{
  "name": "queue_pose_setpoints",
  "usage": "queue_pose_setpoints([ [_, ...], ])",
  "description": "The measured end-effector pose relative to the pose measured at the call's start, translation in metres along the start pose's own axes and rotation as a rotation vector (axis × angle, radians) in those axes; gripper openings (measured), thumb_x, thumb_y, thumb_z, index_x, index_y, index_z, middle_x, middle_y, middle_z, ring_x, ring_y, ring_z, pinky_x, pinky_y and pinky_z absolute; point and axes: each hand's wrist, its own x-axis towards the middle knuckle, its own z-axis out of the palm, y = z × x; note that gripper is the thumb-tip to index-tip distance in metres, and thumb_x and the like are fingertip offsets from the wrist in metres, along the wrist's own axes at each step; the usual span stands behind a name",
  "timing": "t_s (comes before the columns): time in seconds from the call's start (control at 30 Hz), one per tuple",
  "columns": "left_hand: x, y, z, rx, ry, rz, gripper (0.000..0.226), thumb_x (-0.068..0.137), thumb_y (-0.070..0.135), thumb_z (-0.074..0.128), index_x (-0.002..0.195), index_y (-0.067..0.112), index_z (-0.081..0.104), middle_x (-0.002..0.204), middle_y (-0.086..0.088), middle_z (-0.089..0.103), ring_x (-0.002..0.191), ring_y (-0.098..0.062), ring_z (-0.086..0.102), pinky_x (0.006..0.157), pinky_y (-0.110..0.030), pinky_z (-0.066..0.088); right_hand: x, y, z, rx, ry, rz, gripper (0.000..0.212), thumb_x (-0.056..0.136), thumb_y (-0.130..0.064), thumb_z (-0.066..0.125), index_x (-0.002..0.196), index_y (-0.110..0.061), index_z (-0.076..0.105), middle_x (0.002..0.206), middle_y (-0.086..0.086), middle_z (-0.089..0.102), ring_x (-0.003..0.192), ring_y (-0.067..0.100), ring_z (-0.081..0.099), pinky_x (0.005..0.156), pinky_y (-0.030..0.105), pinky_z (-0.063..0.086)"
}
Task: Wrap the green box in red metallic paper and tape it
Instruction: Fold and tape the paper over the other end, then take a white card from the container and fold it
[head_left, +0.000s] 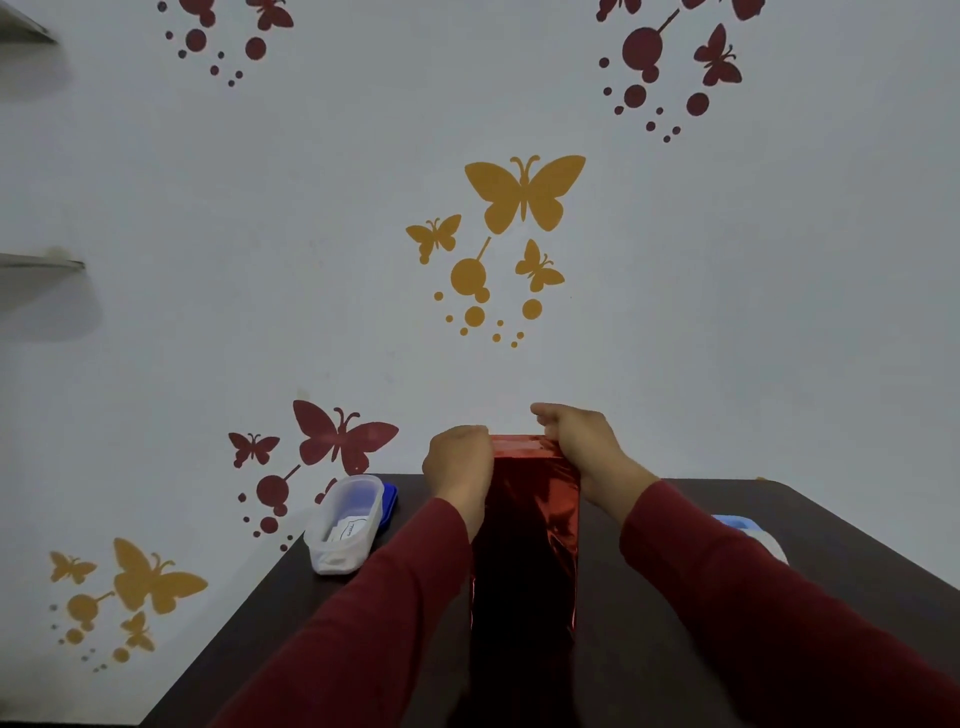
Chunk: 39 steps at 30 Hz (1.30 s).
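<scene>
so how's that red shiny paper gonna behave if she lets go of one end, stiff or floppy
Probably floppy: the red paper hangs in a creased, rippled sheet between the left hand and right hand, which pinch its top edge. Its glossy face suggests it is slippery. It likely creases easily, given the wrinkles near the top.

A pale grey wall (260, 260) is decorated with yellow butterfly decals (524, 192) and maroon butterfly decals (343, 434). A dark brown desk (649, 597) is set against it. Lighting is dim.
</scene>
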Motion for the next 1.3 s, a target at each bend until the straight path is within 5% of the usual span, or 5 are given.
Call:
queue_pose_setpoints([
  [0.13, -0.010, -0.034, -0.015, -0.415, -0.259, -0.015, 0.044, 0.093, 0.055, 0.057, 0.100, 0.017, 0.077, 0.109, -0.008, 0.077, 0.107, -0.027, 0.071, 0.104, -0.048, 0.052, -0.024, 0.025, -0.008, 0.288, -0.045, -0.080, 0.037, 0.096, -0.039, 0.064, 0.131, -0.027, 0.068, 0.133, 0.001, 0.068, 0.123, 0.023, 0.063, 0.113, 0.048, 0.047],
  [0.33, -0.031, -0.114, -0.030, -0.281, -0.489, 0.159, 0.077, 0.085, 0.020, 0.060, 0.155, 0.037, 0.035, 0.142, 0.006, 0.062, 0.130, -0.015, 0.060, 0.107, -0.043, 0.049, -0.078, 0.101, -0.007, 0.407, -0.228, -0.215, 0.063, 0.092, -0.033, 0.065, 0.151, -0.027, 0.046, 0.139, 0.004, 0.066, 0.126, 0.023, 0.066, 0.093, 0.033, 0.058],
  [0.57, -0.021, -0.101, -0.036, -0.089, -0.451, 0.167, 0.039, 0.105, 0.028, 0.054, 0.137, 0.049, 0.051, 0.111, 0.022, 0.074, 0.097, 0.003, 0.072, 0.067, -0.015, 0.056, -0.064, 0.097, -0.014, 0.310, -0.208, -0.079, 0.069, 0.091, -0.048, 0.068, 0.154, -0.034, 0.045, 0.143, 0.002, 0.063, 0.124, 0.024, 0.067, 0.102, 0.043, 0.055],
  [0.83, -0.024, -0.124, -0.030, 0.149, -0.300, -0.100, 0.051, 0.095, 0.068, 0.050, 0.094, 0.026, 0.080, 0.098, 0.004, 0.079, 0.097, -0.017, 0.072, 0.103, -0.041, 0.051, -0.072, 0.109, -0.012, 0.215, -0.183, 0.308, 0.035, 0.108, -0.032, 0.043, 0.089, -0.012, 0.065, 0.060, 0.003, 0.071, 0.050, 0.018, 0.068, 0.049, 0.022, 0.050],
  [1.3, -0.005, -0.104, -0.070, 0.496, -0.133, 0.240, 0.033, 0.100, 0.032, 0.056, 0.087, 0.007, 0.074, 0.091, -0.010, 0.075, 0.088, -0.025, 0.069, 0.085, -0.038, 0.054, -0.083, 0.075, -0.019, -0.184, 0.044, -0.012, 0.034, 0.095, -0.023, 0.066, 0.129, -0.023, 0.072, 0.127, -0.004, 0.071, 0.087, 0.003, 0.061, 0.087, 0.021, 0.042],
])
